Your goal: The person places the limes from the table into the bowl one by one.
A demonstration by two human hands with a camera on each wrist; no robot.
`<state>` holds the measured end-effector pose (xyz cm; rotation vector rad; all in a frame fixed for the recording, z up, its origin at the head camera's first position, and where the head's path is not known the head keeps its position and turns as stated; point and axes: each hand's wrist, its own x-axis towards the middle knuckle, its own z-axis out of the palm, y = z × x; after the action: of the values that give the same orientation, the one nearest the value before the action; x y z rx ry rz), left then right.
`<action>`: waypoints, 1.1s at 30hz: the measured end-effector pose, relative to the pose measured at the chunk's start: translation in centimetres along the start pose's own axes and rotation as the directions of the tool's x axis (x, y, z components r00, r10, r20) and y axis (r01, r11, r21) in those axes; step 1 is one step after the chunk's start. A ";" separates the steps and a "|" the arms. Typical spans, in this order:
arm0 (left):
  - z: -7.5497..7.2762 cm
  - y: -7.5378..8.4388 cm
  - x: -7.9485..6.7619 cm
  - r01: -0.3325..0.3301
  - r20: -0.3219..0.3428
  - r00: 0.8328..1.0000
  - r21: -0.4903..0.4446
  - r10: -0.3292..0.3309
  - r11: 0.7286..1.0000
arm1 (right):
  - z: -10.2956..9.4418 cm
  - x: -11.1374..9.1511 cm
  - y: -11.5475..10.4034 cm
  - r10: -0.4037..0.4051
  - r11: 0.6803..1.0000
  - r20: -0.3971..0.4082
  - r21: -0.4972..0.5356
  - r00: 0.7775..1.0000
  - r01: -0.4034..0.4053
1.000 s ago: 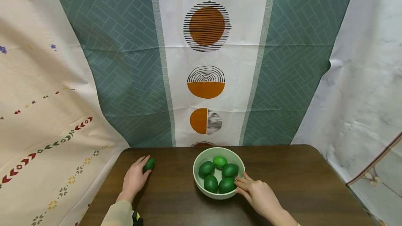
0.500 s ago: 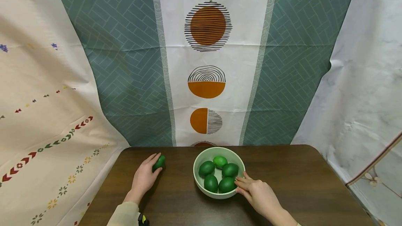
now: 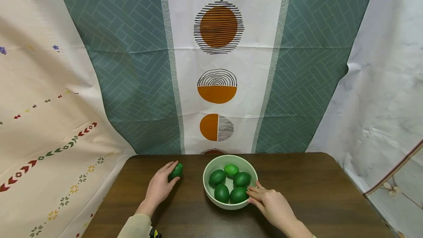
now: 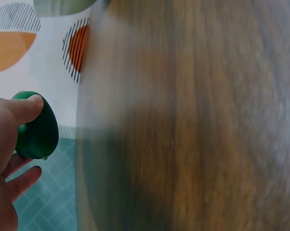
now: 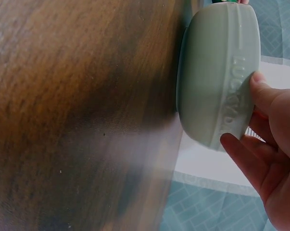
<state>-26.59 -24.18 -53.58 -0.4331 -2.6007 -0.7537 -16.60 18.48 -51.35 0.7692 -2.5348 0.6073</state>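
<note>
My left hand grips a dark green lime above the left part of the table. In the left wrist view the thumb lies across this lime, and its small pointed tip shows. A pale green bowl stands at the middle, holding several dark green limes and one brighter lime. At its right rim my right hand holds the bowl, fingertips over the edge. Raised lettering marks the outside of the bowl in the right wrist view, beside the right hand.
The dark wooden table ends at a hanging cloth with green panels and orange circles. A cream patterned cloth borders the left side, and a pale marbled cloth the right. A dark band sits at the left wrist.
My left hand has carried the lime rightward along the table's far side, closer to the bowl. The right hand and the bowl have stayed in place.
</note>
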 end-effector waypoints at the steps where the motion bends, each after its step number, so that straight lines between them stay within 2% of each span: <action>1: 0.1 0.2 0.0 -0.007 -0.003 1.000 -0.005 0.007 1.000 | 0.0 0.0 0.0 0.000 1.000 0.000 -0.003 1.000 0.000; 16: 0.7 4.5 0.5 -0.100 -0.069 0.993 -0.080 0.094 0.992 | -0.1 0.0 0.0 0.006 1.000 -0.001 -0.006 1.000 -0.006; 25: 1.0 5.8 0.6 -0.132 -0.098 0.988 -0.104 0.122 0.986 | -0.1 0.0 -0.1 0.005 1.000 -0.001 -0.001 1.000 -0.005; 33: 1.1 7.1 0.7 -0.131 -0.103 0.988 -0.128 0.118 0.983 | 0.0 0.0 0.1 0.009 1.000 -0.002 0.002 1.000 -0.009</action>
<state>-24.66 -17.69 -51.00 -0.5799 -2.4181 -0.8866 -16.62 18.57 -51.39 0.7575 -2.5373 0.6134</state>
